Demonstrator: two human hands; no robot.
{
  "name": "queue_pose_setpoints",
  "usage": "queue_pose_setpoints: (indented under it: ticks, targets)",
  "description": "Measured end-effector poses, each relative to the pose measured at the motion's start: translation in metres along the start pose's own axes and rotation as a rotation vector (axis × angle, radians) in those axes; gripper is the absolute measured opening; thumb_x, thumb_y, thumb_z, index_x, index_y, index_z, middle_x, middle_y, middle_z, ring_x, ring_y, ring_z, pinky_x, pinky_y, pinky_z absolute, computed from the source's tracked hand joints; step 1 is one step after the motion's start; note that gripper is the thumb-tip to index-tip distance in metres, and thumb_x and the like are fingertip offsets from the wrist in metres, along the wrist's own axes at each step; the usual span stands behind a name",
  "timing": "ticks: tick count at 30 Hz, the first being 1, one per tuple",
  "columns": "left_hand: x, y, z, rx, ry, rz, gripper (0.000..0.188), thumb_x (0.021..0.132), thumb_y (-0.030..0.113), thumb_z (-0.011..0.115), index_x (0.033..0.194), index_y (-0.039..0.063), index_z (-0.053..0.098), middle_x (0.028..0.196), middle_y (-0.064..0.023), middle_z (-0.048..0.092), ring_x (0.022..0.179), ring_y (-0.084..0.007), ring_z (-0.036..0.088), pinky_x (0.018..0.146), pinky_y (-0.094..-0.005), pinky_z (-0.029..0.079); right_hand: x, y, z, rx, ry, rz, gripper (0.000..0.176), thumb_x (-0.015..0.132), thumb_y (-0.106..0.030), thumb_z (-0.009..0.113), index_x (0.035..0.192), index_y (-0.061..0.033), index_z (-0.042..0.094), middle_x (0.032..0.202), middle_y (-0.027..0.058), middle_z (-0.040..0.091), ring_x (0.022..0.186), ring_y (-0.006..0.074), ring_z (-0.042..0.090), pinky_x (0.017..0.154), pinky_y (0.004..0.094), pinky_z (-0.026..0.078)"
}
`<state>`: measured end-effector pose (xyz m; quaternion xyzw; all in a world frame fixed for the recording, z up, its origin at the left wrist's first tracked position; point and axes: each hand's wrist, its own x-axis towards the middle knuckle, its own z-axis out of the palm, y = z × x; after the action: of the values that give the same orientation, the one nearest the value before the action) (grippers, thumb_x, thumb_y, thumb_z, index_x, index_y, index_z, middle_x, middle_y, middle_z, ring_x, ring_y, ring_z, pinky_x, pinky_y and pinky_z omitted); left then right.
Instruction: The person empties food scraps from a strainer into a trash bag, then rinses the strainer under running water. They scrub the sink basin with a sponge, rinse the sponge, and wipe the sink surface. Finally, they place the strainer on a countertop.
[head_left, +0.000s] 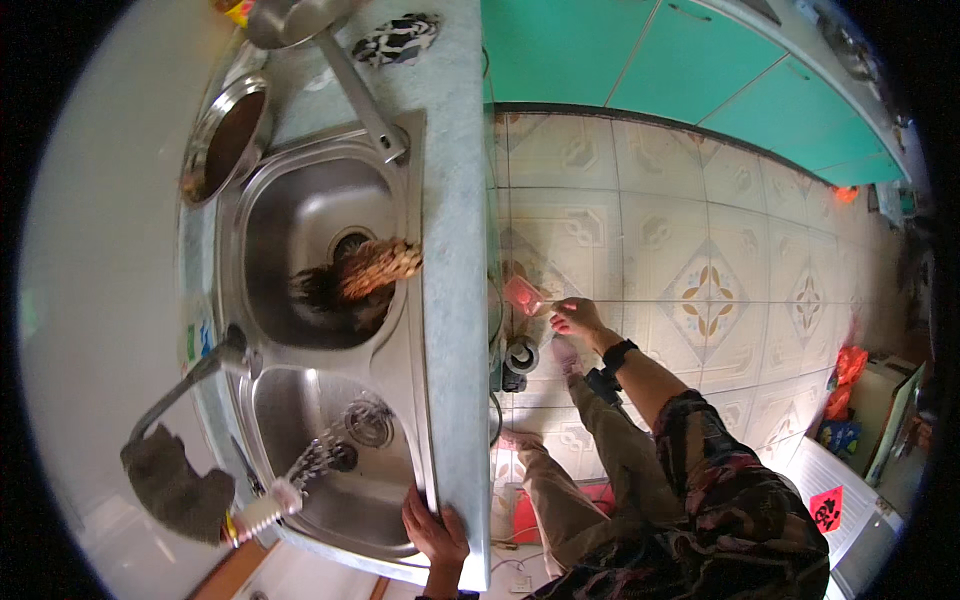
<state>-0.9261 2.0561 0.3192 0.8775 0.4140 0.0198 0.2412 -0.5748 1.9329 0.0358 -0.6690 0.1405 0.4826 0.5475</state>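
Note:
My left hand (437, 525) rests on the near rim of the lower sink basin (330, 517) and the countertop beside it, holding nothing. My right hand (576, 316), with a dark band at the wrist, is low over the floor beside the counter, its fingers closed on the end of a pink translucent plastic scoop (523, 295). Water runs from the tap's ribbed hose (262, 516) into the lower basin. A grey cloth (176, 484) is wrapped round the tap. In the upper basin lies a brown, brush-like bundle (379, 268) with dark strands, near the drain.
A metal ladle-like pan (360, 90) extends over the sink's corner. A metal bowl (229, 142) stands by the wall, and a patterned cloth (397, 39) lies on the counter. A grey cylindrical object (521, 355) stands on the floor near my feet; green cabinets (675, 67) stand opposite.

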Motion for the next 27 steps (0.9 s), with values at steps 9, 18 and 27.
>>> queue_pose_setpoints:
  ticks: [9, 18, 27]
  targets:
    - [-0.04, -0.034, 0.01, 0.271, -0.042, -0.138, 0.068, 0.093, 0.043, 0.035, 0.134, -0.011, 0.032, 0.129, -0.0344, 0.039, 0.116, -0.0503, 0.04, 0.099, -0.0566, 0.03, 0.121, 0.095, 0.031, -0.179, 0.104, 0.342, 0.062, 0.077, -0.062, 0.065, 0.079, -0.0004, 0.063, 0.068, 0.0073, 0.063, 0.058, 0.019, 0.064, 0.051, 0.0297, 0.054]
    - [-0.108, -0.096, 0.024, 0.366, 0.155, -0.045, 0.062, 0.097, 0.04, 0.04, 0.138, -0.006, 0.035, 0.137, -0.0277, 0.04, 0.123, -0.0431, 0.04, 0.101, -0.0556, 0.033, 0.177, 0.125, 0.044, -0.097, 0.056, 0.38, 0.058, 0.079, -0.06, 0.063, 0.079, -0.002, 0.064, 0.068, 0.0096, 0.064, 0.056, 0.0198, 0.065, 0.05, 0.0319, 0.055]
    - [-0.106, -0.086, 0.023, 0.335, 0.193, -0.02, 0.064, 0.096, 0.04, 0.041, 0.135, -0.01, 0.036, 0.134, -0.0288, 0.042, 0.122, -0.0428, 0.041, 0.101, -0.0542, 0.034, 0.169, 0.108, 0.05, -0.11, 0.03, 0.322, 0.057, 0.086, -0.05, 0.058, 0.072, 0.0045, 0.063, 0.066, 0.0129, 0.065, 0.055, 0.0217, 0.066, 0.052, 0.0326, 0.058]
